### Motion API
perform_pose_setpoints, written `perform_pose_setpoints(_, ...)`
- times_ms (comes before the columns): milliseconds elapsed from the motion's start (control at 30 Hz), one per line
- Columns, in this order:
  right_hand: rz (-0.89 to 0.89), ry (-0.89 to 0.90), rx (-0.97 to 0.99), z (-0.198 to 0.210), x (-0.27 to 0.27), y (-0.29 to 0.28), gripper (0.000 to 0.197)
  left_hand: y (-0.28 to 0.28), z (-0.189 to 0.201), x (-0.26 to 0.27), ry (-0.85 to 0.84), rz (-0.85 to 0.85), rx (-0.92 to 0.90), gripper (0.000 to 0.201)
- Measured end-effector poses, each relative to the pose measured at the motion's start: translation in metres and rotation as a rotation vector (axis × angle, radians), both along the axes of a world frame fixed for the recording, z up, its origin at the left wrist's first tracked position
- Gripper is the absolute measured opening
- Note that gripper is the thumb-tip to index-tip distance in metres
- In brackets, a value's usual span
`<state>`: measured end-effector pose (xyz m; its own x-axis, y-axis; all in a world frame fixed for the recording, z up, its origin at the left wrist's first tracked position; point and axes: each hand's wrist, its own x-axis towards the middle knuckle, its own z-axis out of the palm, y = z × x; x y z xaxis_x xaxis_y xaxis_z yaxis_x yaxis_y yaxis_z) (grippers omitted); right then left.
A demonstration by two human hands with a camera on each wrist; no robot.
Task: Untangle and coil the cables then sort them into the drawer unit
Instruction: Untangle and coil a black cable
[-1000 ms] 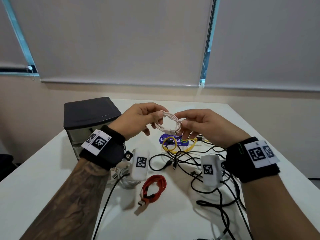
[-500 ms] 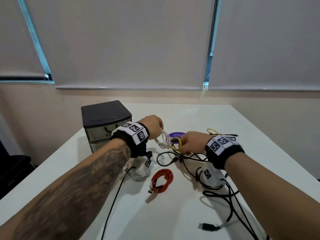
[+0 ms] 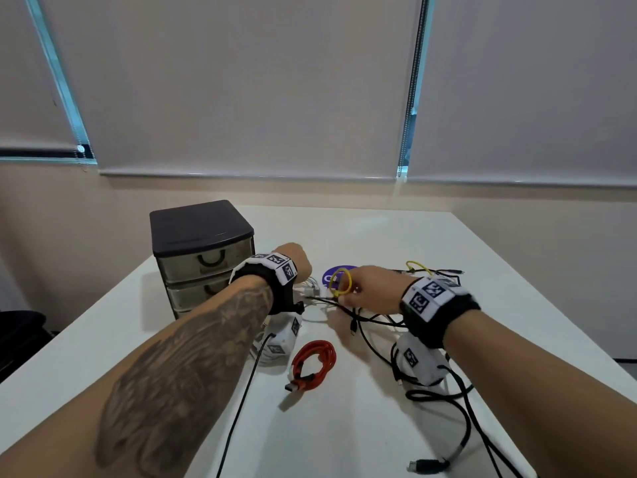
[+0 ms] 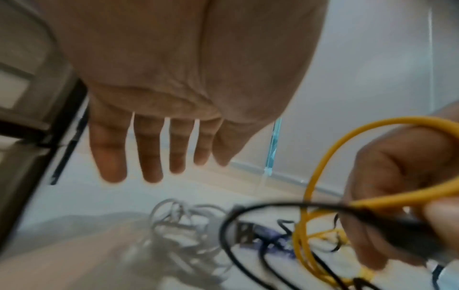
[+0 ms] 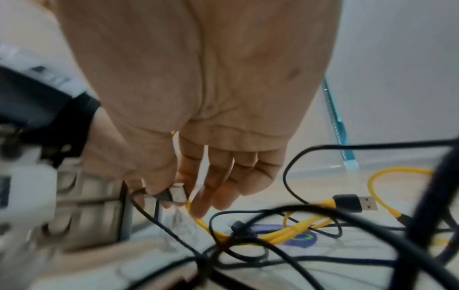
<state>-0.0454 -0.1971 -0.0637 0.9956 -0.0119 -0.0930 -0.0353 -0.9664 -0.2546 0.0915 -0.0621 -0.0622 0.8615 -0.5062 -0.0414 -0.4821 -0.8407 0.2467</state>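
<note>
My left hand (image 3: 299, 263) hovers open beside the drawer unit (image 3: 203, 257), its fingers (image 4: 151, 168) straight and holding nothing. Below it a coiled white cable (image 4: 178, 221) lies on the table (image 3: 362, 426). My right hand (image 3: 348, 298) pinches a loop of the yellow cable (image 3: 341, 282) together with a black cable's plug (image 5: 174, 194) between thumb and forefinger. The rest of the yellow cable (image 5: 298, 233) trails into a tangle of black cables (image 3: 431, 384) on the right. A coiled red cable (image 3: 313, 363) lies in the middle of the table.
The drawer unit's drawers look closed. A purple round sticker (image 3: 329, 276) sits on the table behind the hands. A black USB plug (image 3: 424, 465) lies near the front right edge. Walls and window blinds rise behind the table's far edge.
Both hands held the white coil up a second ago. It now lies on the table by the drawer unit, the left hand has opened, and the right hand has picked up the yellow loop.
</note>
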Motion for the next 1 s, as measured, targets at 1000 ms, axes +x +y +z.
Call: perform_pose_setpoints(1000, -0.061, -0.219, 0.541, 0.018, -0.024, -0.016, 0.016, 0.001, 0.084, -0.050, 0.375, -0.244, -1.330, 0.023)
